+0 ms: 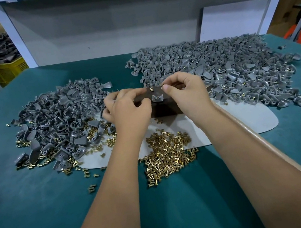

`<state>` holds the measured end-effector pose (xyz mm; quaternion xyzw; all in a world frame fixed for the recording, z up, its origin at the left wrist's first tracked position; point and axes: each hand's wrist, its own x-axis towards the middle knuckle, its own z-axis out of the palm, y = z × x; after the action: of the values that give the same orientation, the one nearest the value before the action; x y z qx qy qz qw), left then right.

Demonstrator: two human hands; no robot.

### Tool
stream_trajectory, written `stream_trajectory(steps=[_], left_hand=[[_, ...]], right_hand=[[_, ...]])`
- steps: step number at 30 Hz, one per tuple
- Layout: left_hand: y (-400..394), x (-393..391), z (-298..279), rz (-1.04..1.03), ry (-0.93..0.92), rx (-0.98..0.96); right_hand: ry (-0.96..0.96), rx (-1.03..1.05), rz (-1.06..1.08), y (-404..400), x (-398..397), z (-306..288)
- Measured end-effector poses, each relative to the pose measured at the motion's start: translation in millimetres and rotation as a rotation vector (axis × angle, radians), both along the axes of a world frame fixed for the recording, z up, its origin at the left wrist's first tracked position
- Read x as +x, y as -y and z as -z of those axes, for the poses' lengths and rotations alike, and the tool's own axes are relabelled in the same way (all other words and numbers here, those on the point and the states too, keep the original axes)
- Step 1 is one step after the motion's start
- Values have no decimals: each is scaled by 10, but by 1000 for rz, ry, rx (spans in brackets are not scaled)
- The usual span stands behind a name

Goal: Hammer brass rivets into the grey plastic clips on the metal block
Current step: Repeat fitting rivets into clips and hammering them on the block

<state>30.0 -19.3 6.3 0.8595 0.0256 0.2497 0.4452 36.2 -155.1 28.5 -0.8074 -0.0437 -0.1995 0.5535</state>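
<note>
Two bare forearms are seen reaching forward over a teal table (42,211). Nearest, just below and between the wrists, a loose heap of brass rivets (169,156) is spread partly on the teal surface and partly on a pale mat (246,117). The rivets are judged small, hard and smooth, so they are likely to roll and slip; each is probably best pinched by the shank with two fingertips.

Further on, the left hand (128,109) is held with fingers curled, its fingertips at the left edge of a dark metal block (164,109); whether anything is pinched in it cannot be told. The right hand (184,93) is held with thumb and forefinger pinched together at the block's far right corner; what is pinched, if anything, is too small to tell. A small brass piece is seen just left of those fingertips.

Between the hands, on top of the block, a single grey plastic clip (157,98) is set. It is judged light and fairly stiff, easily knocked askew, so it should be steadied by its sides.

Beyond the left hand a pile of grey clips (58,117) is heaped; beyond and right of the right hand a larger pile (226,61) is spread, some pieces showing brass. No hammer is in view.
</note>
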Motion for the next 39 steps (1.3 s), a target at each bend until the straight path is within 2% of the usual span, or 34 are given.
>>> stream_trajectory(steps=[9, 18, 24, 39], left_hand=[[0, 11, 13, 62, -32, 47], [11, 17, 30, 53, -26, 54], [10, 23, 34, 52, -26, 47], [4, 26, 48, 48, -32, 57]], right_hand=[[-9, -312, 28, -93, 30, 48], [8, -453, 38, -87, 50, 42], [-7, -400, 37, -88, 32, 34], [-20, -490, 82, -114, 68, 21]])
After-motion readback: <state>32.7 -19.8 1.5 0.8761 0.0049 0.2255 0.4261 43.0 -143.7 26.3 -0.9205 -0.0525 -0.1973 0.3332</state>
